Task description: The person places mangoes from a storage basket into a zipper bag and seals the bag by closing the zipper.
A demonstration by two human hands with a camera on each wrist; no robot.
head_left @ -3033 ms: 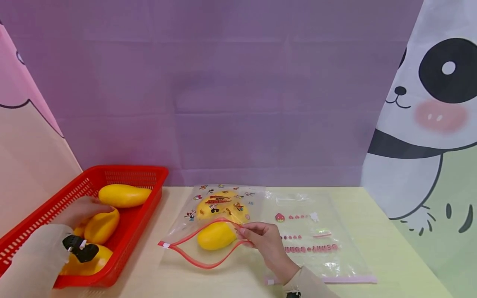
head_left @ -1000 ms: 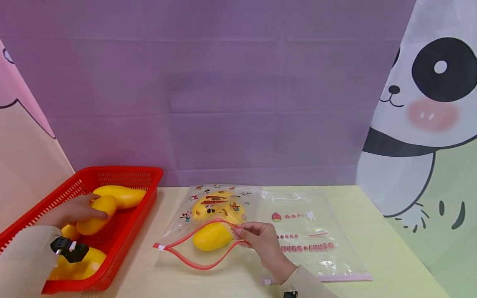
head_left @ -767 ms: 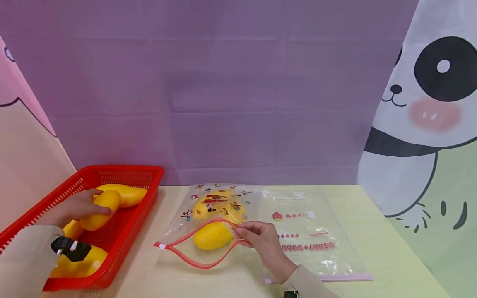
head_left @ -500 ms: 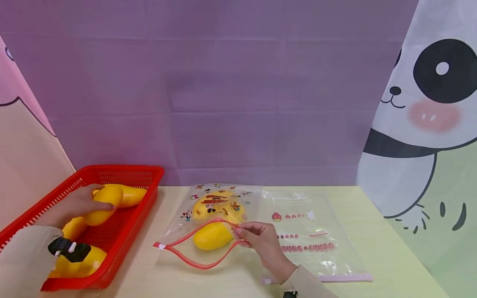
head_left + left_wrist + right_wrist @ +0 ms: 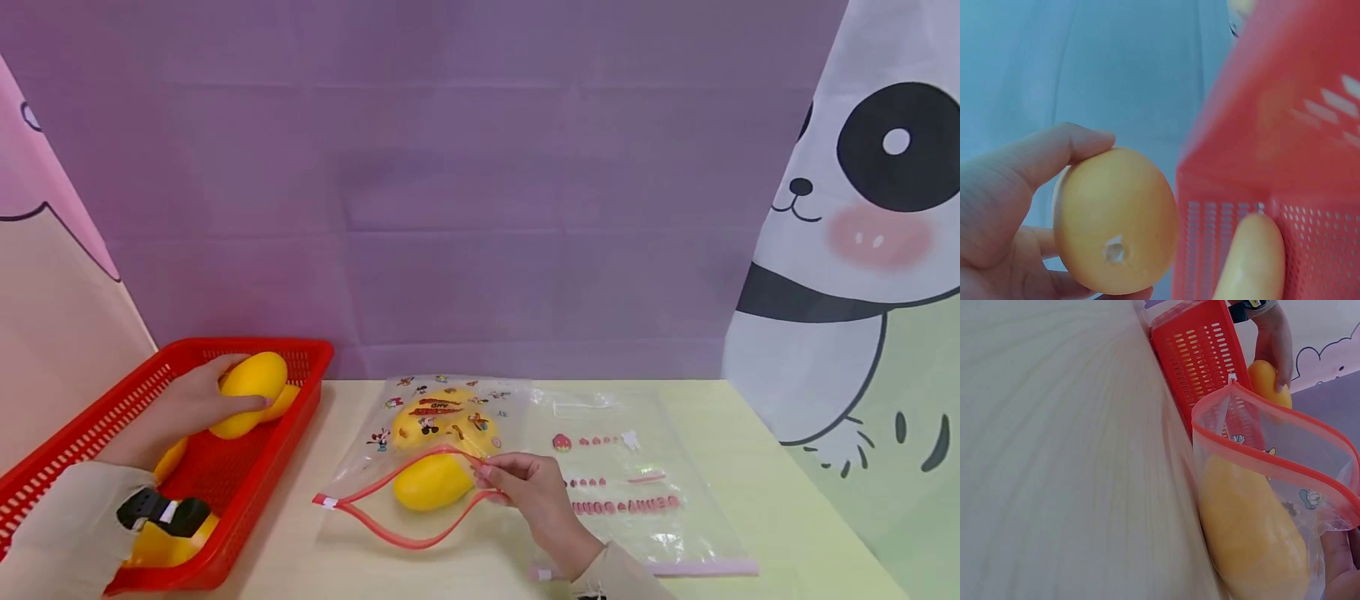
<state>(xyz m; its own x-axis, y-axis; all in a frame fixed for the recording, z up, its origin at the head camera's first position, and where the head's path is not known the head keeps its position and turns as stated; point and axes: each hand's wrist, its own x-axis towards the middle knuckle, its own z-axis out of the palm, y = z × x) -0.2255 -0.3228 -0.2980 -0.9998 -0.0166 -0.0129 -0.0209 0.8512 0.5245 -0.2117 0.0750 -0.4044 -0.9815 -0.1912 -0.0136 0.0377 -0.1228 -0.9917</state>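
In the head view my left hand (image 5: 191,408) grips a yellow mango (image 5: 258,379), raised over the far end of the red basket (image 5: 264,492). The left wrist view shows the thumb and fingers around this mango (image 5: 1116,212), its pale stem mark towards the camera. With thumb and fingertips my right hand (image 5: 536,500) pinches the red-edged mouth of a clear zip bag (image 5: 360,467) printed with cartoon figures. The bag's mouth gapes. One mango (image 5: 433,483) lies near the opening, and more yellow fruit shows behind the printed film.
Other yellow mangoes (image 5: 283,404) lie in the basket, partly hidden by my left arm. A flat clear bag (image 5: 630,533) with a pink zip lies at right on the pale table (image 5: 795,500). A purple cloth (image 5: 465,208) hangs behind the table.
My left hand has taken hold of a mango inside the basket and lifted it up and to the right. My right hand stays at the bag's mouth.
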